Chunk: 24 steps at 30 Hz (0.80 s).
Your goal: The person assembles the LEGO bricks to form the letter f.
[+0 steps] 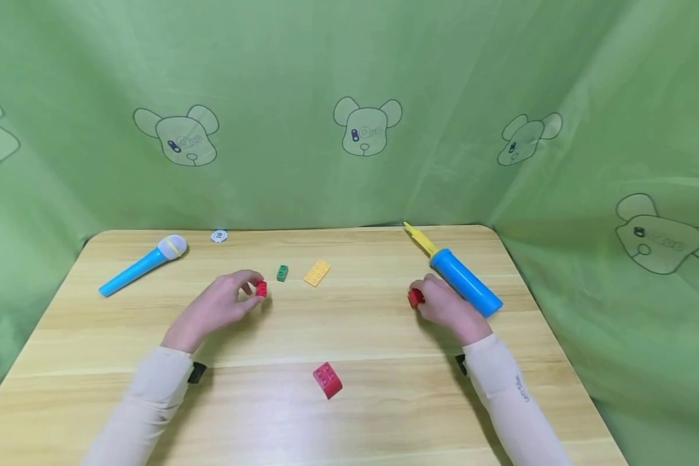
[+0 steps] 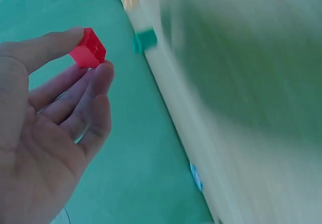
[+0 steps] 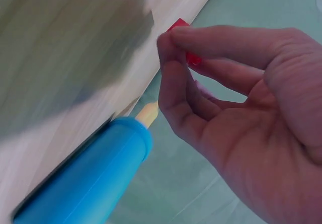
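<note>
Between thumb and fingertips, my left hand (image 1: 226, 301) pinches a small red toy brick (image 2: 89, 49), its hollow side partly showing in the left wrist view. Just right of that hand lie a green brick (image 1: 282, 273) and a flat yellow-orange studded plate (image 1: 317, 273). My right hand (image 1: 443, 303) pinches another red toy brick (image 1: 415, 298), mostly covered by the fingers in the right wrist view. Beside this hand is a blue pump-like tube (image 1: 466, 282) with a yellow rod (image 1: 421, 239). Nearer the front, a larger red brick with a curved side (image 1: 327, 380) rests on the table.
A blue toy microphone (image 1: 142, 265) lies at the left of the wooden table (image 1: 373, 421). A round white-and-blue chip (image 1: 219, 236) is near the back edge. Green curtain fabric (image 1: 279, 116) with bear-head drawings hangs behind and along both sides.
</note>
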Each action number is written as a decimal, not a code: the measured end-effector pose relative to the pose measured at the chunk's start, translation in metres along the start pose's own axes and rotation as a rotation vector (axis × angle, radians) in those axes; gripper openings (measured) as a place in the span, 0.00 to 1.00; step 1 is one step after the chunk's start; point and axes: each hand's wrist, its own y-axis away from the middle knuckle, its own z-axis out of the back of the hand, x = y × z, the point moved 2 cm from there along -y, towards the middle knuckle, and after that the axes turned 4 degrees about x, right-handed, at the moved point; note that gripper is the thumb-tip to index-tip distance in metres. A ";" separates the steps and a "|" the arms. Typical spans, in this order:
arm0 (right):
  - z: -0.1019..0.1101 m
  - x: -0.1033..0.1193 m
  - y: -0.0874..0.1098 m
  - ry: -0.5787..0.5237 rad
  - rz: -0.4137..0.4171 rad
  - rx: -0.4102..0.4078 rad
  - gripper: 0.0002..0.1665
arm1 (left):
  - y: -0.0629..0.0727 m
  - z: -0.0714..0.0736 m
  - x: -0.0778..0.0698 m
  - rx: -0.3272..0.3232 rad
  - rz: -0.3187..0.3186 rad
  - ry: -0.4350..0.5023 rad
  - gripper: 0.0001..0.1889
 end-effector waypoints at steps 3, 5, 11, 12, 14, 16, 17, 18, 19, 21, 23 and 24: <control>-0.005 0.013 0.001 -0.022 0.017 -0.006 0.07 | -0.008 -0.015 -0.009 0.036 -0.030 0.002 0.17; -0.008 0.024 0.001 -0.031 0.044 -0.017 0.10 | -0.013 -0.026 -0.014 0.054 -0.051 0.000 0.16; -0.010 0.062 -0.002 -0.002 0.123 -0.028 0.15 | -0.025 -0.057 -0.022 0.097 -0.036 0.073 0.17; -0.009 0.068 -0.002 0.006 0.138 -0.032 0.16 | -0.026 -0.060 -0.024 0.103 -0.033 0.090 0.17; -0.008 0.080 -0.002 0.016 0.165 -0.042 0.18 | -0.029 -0.065 -0.028 0.102 -0.045 0.119 0.17; -0.006 0.091 -0.003 0.023 0.196 -0.057 0.20 | -0.031 -0.069 -0.033 0.094 -0.069 0.131 0.17; -0.005 0.096 -0.004 0.031 0.209 -0.062 0.20 | -0.032 -0.071 -0.035 0.091 -0.083 0.129 0.17; -0.004 0.101 -0.005 0.034 0.220 -0.063 0.22 | -0.033 -0.072 -0.037 0.087 -0.098 0.124 0.17; -0.003 0.106 -0.006 0.038 0.228 -0.063 0.23 | -0.034 -0.073 -0.040 0.087 -0.109 0.120 0.17; -0.002 0.115 -0.008 0.040 0.240 -0.056 0.25 | -0.035 -0.075 -0.044 0.097 -0.122 0.114 0.17; -0.003 0.123 -0.010 0.029 0.243 -0.042 0.26 | -0.036 -0.078 -0.046 0.112 -0.123 0.110 0.16; -0.004 0.127 -0.011 0.017 0.247 -0.034 0.25 | -0.037 -0.079 -0.047 0.119 -0.117 0.115 0.15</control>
